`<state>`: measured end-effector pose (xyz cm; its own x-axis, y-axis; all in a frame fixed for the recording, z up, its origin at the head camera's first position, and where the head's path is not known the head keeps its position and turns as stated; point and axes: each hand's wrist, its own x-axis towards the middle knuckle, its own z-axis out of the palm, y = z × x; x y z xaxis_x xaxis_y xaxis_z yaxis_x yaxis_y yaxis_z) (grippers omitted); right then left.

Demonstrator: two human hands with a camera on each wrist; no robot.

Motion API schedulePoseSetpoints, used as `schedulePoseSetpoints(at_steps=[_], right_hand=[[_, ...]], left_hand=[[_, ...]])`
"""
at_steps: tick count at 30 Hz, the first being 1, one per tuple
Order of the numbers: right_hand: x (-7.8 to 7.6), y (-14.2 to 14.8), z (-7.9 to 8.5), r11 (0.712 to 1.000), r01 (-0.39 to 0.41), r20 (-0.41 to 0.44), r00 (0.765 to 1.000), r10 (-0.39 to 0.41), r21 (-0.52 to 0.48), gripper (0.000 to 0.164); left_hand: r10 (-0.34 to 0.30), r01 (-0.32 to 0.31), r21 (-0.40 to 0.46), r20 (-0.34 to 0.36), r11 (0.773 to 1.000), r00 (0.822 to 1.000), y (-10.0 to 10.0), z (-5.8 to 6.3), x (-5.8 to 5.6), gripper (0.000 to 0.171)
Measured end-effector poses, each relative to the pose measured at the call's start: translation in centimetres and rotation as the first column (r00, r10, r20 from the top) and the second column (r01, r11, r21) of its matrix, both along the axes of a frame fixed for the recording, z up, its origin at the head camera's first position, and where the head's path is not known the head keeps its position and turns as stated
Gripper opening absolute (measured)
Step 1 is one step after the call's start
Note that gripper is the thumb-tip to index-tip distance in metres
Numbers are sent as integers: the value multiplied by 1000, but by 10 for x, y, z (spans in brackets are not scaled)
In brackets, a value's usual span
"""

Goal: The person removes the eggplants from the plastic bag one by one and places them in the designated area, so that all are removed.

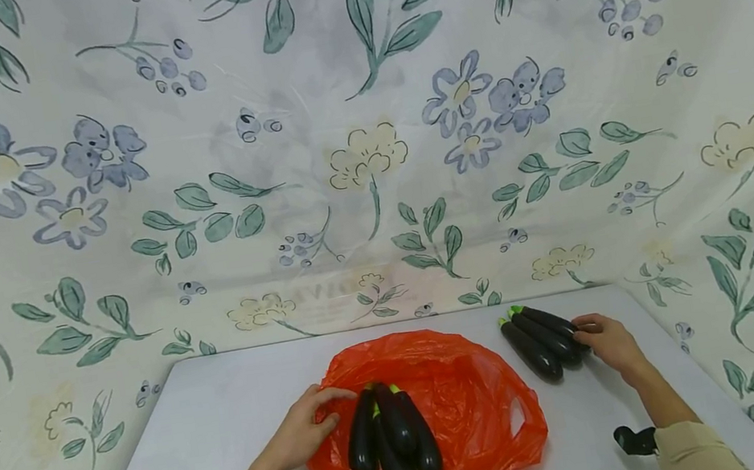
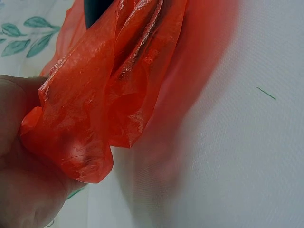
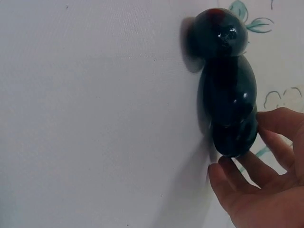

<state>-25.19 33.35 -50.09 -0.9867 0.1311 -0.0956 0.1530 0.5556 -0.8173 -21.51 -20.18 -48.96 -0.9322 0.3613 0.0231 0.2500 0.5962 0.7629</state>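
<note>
Several dark eggplants (image 1: 396,443) with green stem ends lie together on an open red plastic bag (image 1: 472,432). At the bag's left rim, my left hand (image 1: 301,429) holds the film between thumb and fingers; the left wrist view shows the crumpled red film (image 2: 80,123) against the hand. Three more eggplants (image 1: 535,341) lie side by side to the right of the bag, stems pointing away. My right hand (image 1: 608,342) grips the rightmost eggplant (image 3: 235,140) near its rounded end, fingers on one side and thumb on the other.
A white table (image 1: 184,459) carries everything. Behind it and at both sides hangs a flower-patterned cloth (image 1: 313,196). A black object (image 1: 635,441) sits at my right wrist by the beige sleeve (image 1: 695,451).
</note>
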Motion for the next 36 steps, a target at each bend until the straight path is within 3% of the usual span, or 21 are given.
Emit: schedulePoseSetpoints(at_steps=[26, 36], right_hand=[[2, 1, 0, 999, -22, 16, 1000, 23, -36, 51], [1, 2, -3, 1000, -1, 14, 1000, 0, 15, 49]], left_hand=[[17, -17, 0, 9, 1000, 1000, -1, -1, 1, 38], [13, -13, 7, 3, 1000, 1000, -2, -1, 2, 39]])
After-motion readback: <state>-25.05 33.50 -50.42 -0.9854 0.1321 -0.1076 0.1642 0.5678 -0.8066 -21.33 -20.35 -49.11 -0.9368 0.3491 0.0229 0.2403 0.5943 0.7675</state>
